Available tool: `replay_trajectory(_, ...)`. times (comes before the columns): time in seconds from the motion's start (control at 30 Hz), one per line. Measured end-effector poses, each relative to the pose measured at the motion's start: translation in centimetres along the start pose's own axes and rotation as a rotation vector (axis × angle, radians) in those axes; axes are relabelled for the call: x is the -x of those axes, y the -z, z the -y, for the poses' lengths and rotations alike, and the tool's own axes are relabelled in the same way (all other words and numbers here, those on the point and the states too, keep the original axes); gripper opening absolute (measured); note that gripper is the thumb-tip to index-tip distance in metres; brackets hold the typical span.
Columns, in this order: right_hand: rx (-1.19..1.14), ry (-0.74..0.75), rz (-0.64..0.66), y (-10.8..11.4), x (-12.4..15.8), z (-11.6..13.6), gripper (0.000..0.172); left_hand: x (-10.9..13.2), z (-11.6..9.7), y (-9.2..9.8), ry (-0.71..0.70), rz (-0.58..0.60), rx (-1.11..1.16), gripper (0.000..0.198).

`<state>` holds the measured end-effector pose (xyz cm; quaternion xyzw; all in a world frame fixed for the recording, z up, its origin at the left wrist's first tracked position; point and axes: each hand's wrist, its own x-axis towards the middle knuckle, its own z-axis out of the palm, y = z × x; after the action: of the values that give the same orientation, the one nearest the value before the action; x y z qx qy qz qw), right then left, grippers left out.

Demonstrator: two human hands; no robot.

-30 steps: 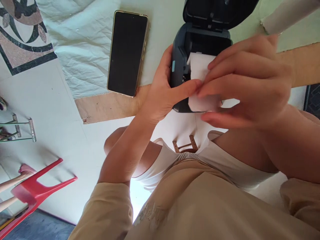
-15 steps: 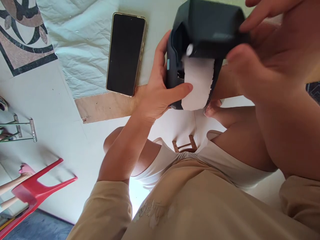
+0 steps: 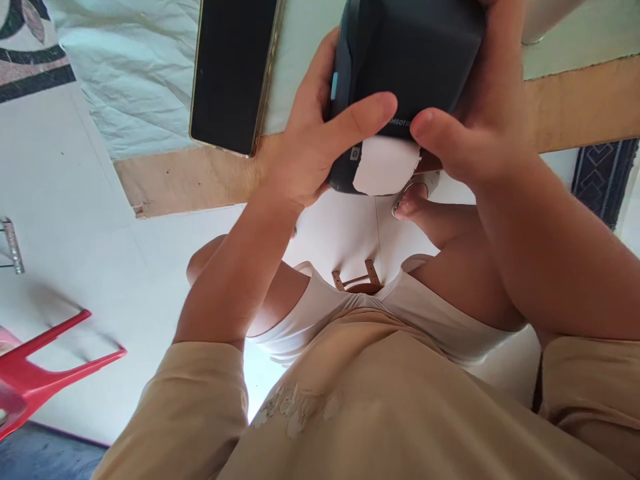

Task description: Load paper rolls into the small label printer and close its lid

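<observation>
A dark printer-like device (image 3: 415,60) is held up near the table's front edge, its cover down. White paper (image 3: 387,167) with a ragged edge sticks out from under the cover toward me. My left hand (image 3: 325,127) grips the device's left side, thumb over the cover. On the right side my right hand (image 3: 480,127) holds it too, thumb pressed on the cover near the paper; its other fingers are mostly hidden. A phone (image 3: 234,73) with a dark screen lies on the table left of the device.
A pale green cloth (image 3: 135,87) covers the table, whose wooden edge (image 3: 185,175) shows. A red plastic chair (image 3: 55,373) stands at the left. Between my legs is part of a wooden stool (image 3: 364,288). A patterned mat (image 3: 600,183) lies at the right.
The device's raised cover has come down over the paper roll compartment. My right hand has moved in, its thumb now on the cover. The view has shifted, so the phone sits higher.
</observation>
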<state>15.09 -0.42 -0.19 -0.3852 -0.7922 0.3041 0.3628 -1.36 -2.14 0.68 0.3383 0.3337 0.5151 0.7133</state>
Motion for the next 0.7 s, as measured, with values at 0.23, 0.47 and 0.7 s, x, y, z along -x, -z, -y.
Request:
replay_trajectory(0.23, 0.004, -0.022, -0.071, -0.5, -0.2, -0.7, 0.06, -0.1, -0.2, 0.0, 0.061, 0.008, 0.195, 0.019)
replay_trajectory(0.47, 0.03, 0.014, -0.132, -0.5, -0.3, -1.0, 0.054, -1.2, 0.5, 1.5, -0.089, 0.212, -0.07, 0.015)
replay_trajectory(0.7, -0.063, -0.018, -0.144, -0.6, -0.3, -0.7, 0.052, -0.9, 0.1, 1.3, -0.063, 0.215, -0.029, 0.02)
